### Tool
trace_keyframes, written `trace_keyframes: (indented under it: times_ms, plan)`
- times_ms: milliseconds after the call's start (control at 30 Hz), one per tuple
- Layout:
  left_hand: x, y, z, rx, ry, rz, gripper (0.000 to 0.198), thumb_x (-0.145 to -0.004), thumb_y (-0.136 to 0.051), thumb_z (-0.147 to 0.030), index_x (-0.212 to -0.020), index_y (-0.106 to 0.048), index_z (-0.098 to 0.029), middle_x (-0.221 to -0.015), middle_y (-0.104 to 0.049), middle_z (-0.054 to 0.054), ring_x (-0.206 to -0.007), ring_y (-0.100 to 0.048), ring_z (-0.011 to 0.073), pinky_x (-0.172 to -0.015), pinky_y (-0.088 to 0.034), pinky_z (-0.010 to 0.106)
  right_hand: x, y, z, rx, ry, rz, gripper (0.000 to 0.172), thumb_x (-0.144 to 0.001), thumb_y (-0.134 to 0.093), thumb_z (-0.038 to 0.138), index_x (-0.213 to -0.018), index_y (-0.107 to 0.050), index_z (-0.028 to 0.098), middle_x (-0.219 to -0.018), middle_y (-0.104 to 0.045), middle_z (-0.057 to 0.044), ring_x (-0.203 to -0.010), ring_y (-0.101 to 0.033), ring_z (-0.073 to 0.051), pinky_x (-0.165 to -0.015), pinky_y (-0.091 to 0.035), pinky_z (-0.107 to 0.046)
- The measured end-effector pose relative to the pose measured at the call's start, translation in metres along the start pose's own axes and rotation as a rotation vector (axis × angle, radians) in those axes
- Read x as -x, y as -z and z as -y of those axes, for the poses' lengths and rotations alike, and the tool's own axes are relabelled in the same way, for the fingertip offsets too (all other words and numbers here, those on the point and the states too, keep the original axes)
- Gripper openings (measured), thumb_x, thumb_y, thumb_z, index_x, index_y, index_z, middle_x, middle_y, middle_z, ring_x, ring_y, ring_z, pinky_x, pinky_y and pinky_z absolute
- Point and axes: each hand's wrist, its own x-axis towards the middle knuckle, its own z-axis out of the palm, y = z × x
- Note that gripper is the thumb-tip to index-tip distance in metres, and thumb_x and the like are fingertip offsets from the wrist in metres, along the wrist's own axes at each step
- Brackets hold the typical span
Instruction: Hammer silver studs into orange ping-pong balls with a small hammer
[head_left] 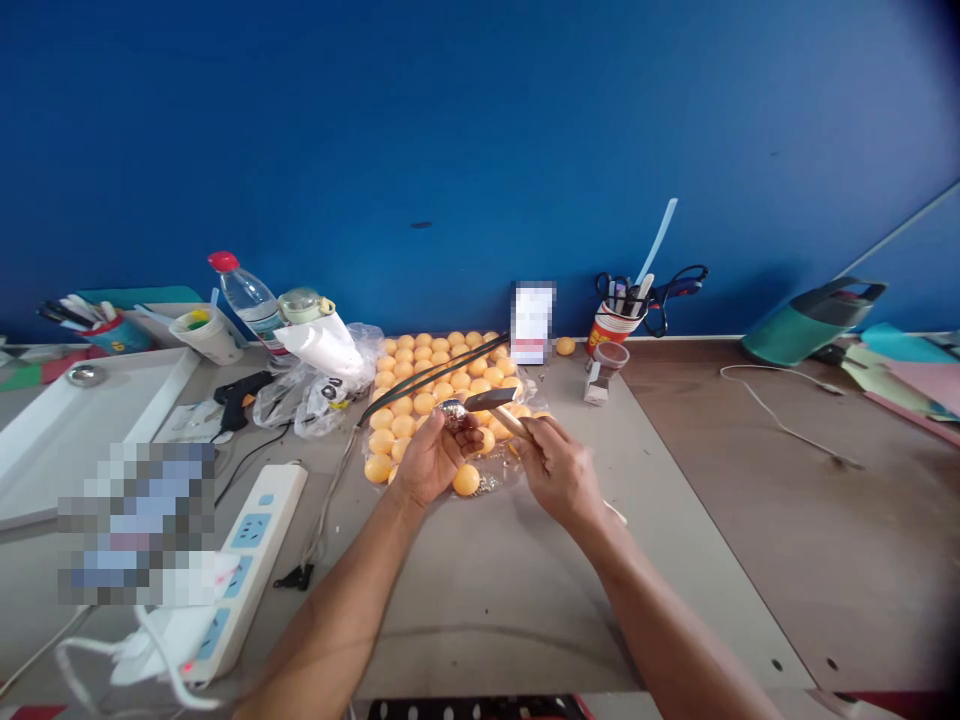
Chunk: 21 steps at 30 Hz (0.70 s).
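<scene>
My left hand is closed around a small shiny silver ball, held up over the table. My right hand grips the wooden handle of a flat metal-bladed tool, and the blade tip rests against the silver ball. Just beyond both hands lies a clear bag of several orange ping-pong balls. One orange ball sits right under my left hand.
A white power strip and cables lie at the left, with a black glue gun, plastic bags, a water bottle and a white tray. A red cup of scissors and pens stands at the back, a green bag far right.
</scene>
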Motion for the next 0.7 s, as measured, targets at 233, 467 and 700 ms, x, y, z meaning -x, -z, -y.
trace_keyframes:
  times_ms: [233, 467, 700]
  plan:
    - [0.0008, -0.0007, 0.0002, 0.008, 0.000, -0.030, 0.032, -0.080, -0.067, -0.047, -0.088, -0.066, -0.016, -0.081, -0.069, 0.004, -0.073, -0.065, 0.0156, -0.076, -0.052, 0.033, 0.0032, -0.0046, 0.0002, 0.030, 0.066, 0.038, 0.015, -0.093, -0.046, 0.024, -0.091, -0.061, 0.020, -0.079, -0.062, -0.005, -0.067, -0.057, -0.016, -0.062, -0.042, -0.025]
    - [0.0007, -0.0010, -0.0001, 0.018, 0.007, -0.032, 0.034, -0.082, -0.064, -0.049, -0.087, -0.066, -0.016, -0.078, -0.068, 0.004, -0.072, -0.064, 0.0158, -0.074, -0.051, 0.033, 0.0039, -0.0050, 0.0002, 0.037, 0.058, 0.054, 0.014, -0.093, -0.047, 0.023, -0.091, -0.060, 0.019, -0.077, -0.061, -0.004, -0.065, -0.056, -0.017, -0.060, -0.042, -0.026]
    - [0.0006, -0.0005, -0.0002, 0.045, -0.001, -0.018, 0.032, -0.083, -0.064, -0.046, -0.085, -0.064, -0.014, -0.078, -0.068, 0.005, -0.071, -0.064, 0.0159, -0.073, -0.052, 0.032, 0.0038, -0.0057, 0.0016, 0.024, 0.084, 0.045, 0.015, -0.093, -0.047, 0.023, -0.093, -0.061, 0.017, -0.079, -0.062, -0.005, -0.067, -0.057, -0.016, -0.061, -0.042, -0.025]
